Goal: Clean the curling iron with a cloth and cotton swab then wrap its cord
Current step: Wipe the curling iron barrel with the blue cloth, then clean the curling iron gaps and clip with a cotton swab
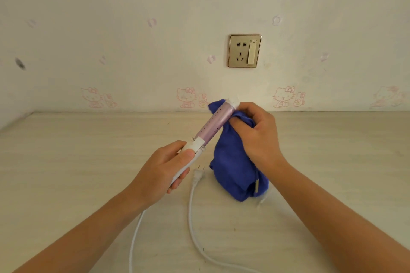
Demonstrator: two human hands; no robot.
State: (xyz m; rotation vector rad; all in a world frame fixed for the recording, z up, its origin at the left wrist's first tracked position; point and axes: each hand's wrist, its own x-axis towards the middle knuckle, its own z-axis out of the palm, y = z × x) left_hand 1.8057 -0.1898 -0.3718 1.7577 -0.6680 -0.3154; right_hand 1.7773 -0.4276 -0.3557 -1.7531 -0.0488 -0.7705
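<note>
Head view: curling iron [212, 124] runs seven to one o'clock, left hand [163, 168] gripping its handle, right hand [259, 133] pinching blue cloth [233, 168] against the tip.

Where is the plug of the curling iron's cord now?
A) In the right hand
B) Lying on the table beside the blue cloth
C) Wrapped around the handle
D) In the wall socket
B: the plug lies on the table, prongs bare, beside the blue cloth; the wall socket holds nothing.

Left hand [165, 167] grips curling iron [213, 125]; right hand [258, 131] presses cloth [235, 162] (blue) on barrel.
</note>
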